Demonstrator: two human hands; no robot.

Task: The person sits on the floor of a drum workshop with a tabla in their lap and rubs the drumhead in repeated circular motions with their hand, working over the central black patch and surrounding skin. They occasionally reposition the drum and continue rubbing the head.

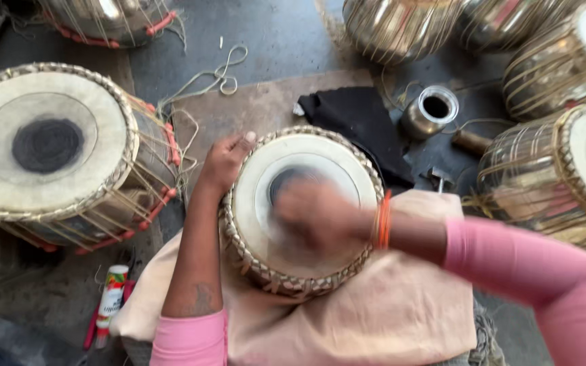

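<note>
Dusty grey floor carries everything: a big drum (52, 152) at left, then the small drum (303, 210) on a peach cloth (401, 312) in the lap. Left hand (225, 163) clamps its rim; right hand (317, 217) (blurred, grip unreadable) rubs the black centre. Loosened hold could let it roll toward the metal cup (430, 110).
</note>
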